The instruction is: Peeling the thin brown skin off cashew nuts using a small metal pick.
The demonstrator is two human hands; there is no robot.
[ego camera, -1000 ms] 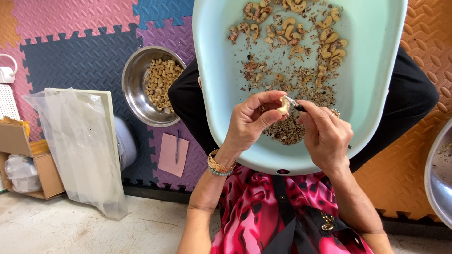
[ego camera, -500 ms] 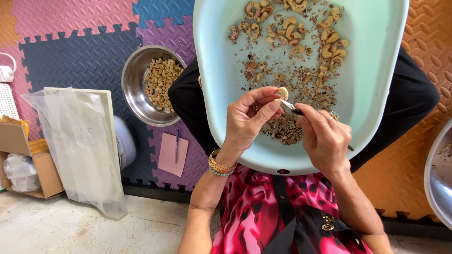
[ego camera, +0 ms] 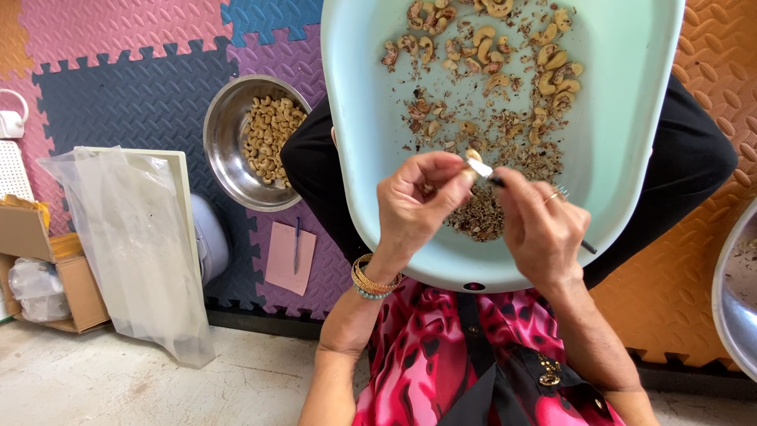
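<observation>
A pale green plastic basin point(ego camera: 631, 150) rests on my lap, with several cashew nuts point(ego camera: 552, 71) and a heap of brown skin flakes point(ego camera: 481, 217) in it. My left hand point(ego camera: 414, 205) pinches one cashew point(ego camera: 471, 156) between thumb and fingertips above the flakes. My right hand point(ego camera: 536, 229) grips a small knife point(ego camera: 482, 170), its blade tip touching that cashew. The knife's dark handle end pokes out behind my right hand. Gold bangles circle my left wrist.
A steel bowl point(ego camera: 229, 150) holding peeled cashews stands on the foam floor mat to the left. Below it lie a pink notepad with a pen point(ego camera: 290, 256), a clear plastic bag point(ego camera: 138, 244) and a cardboard box point(ego camera: 47, 276). Another steel bowl's rim point(ego camera: 729, 292) shows at right.
The cashew and both hands have risen slightly over the basin, and my left fingers have turned the nut against the blade.
</observation>
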